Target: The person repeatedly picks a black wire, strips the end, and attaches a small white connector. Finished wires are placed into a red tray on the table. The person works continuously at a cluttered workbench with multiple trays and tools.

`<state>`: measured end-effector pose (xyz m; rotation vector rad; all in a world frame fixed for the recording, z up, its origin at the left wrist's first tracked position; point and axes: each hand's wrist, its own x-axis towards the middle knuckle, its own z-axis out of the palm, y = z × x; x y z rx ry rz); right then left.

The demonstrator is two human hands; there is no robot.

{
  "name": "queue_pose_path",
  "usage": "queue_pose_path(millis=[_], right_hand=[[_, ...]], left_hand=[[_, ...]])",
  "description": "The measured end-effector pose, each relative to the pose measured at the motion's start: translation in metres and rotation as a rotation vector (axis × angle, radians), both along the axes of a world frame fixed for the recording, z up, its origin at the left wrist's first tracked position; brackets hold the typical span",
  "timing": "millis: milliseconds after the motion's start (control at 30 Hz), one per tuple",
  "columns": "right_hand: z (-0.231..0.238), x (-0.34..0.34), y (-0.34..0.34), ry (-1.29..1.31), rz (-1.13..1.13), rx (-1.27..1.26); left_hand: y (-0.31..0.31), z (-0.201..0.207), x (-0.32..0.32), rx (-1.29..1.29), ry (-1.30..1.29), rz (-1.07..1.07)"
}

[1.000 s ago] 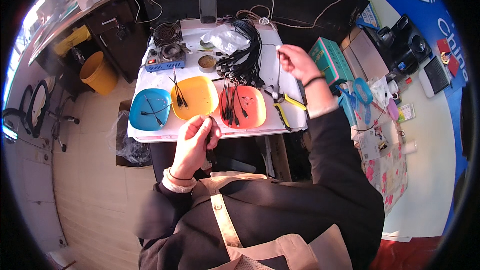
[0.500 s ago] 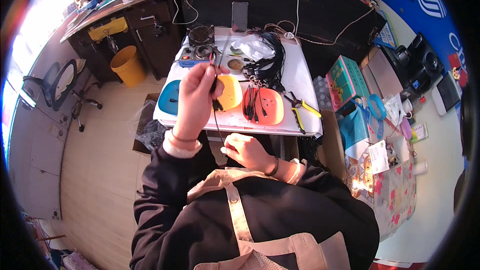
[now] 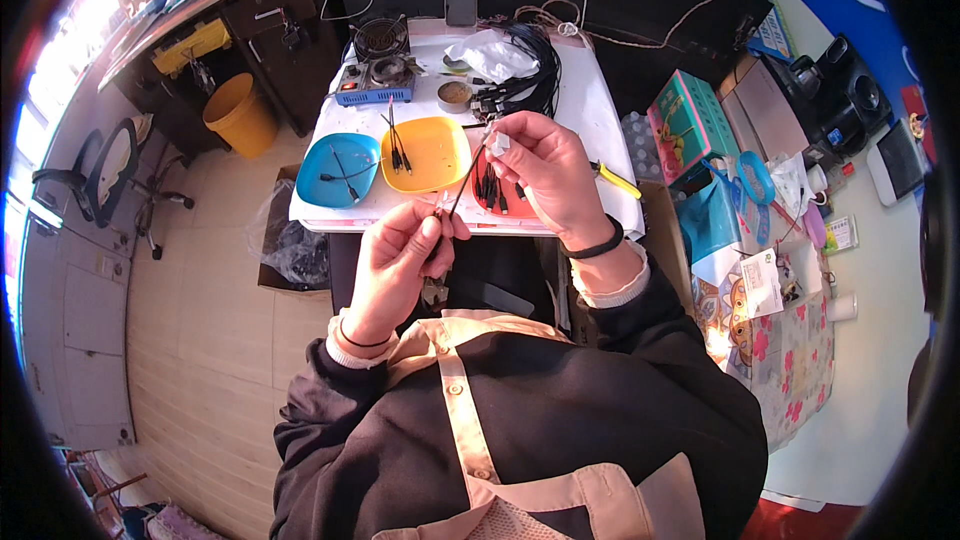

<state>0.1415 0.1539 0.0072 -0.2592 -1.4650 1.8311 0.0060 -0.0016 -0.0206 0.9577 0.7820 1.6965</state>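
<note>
Over the near edge of a cluttered white table, both hands hold one thin black cable taut for inspection: left hand pinching its lower end, right hand gripping its white plug above the red dish.

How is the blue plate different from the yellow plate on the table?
The blue plate sits at the left end of the row; the yellow plate is next to it, nearer the middle. The blue plate holds short dark cable pieces lying across each other; the yellow plate's lie bunched at its left edge. Both look round, shallow, about the same size, on the white table.
</note>
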Motion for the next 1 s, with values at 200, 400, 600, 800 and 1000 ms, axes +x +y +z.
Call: queue_pose_path(millis=[200, 400, 600, 800, 1000], right_hand=[[-0.007, 0.006, -0.023, -0.035, -0.12, 0.279], [-0.01, 0.007, -0.038, -0.096, -0.179, 0.432], [-0.021, 0.003, -0.042, 0.128, 0.109, -0.117], [-0.019, 0.01, -0.049, 0.144, 0.245, -0.319], [-0.007, 0.017, -0.039, 0.055, 0.395, -0.385]], left_hand=[[0.012, 0.008, 0.004, -0.071, 0.179, 0.258], [0.016, 0.011, 0.02, 0.023, 0.304, 0.312], [0.011, 0.012, 0.02, -0.014, -0.047, 0.12], [0.005, 0.013, 0.017, -0.042, -0.104, -0.031], [-0.003, 0.014, 0.023, -0.093, 0.02, -0.044]])
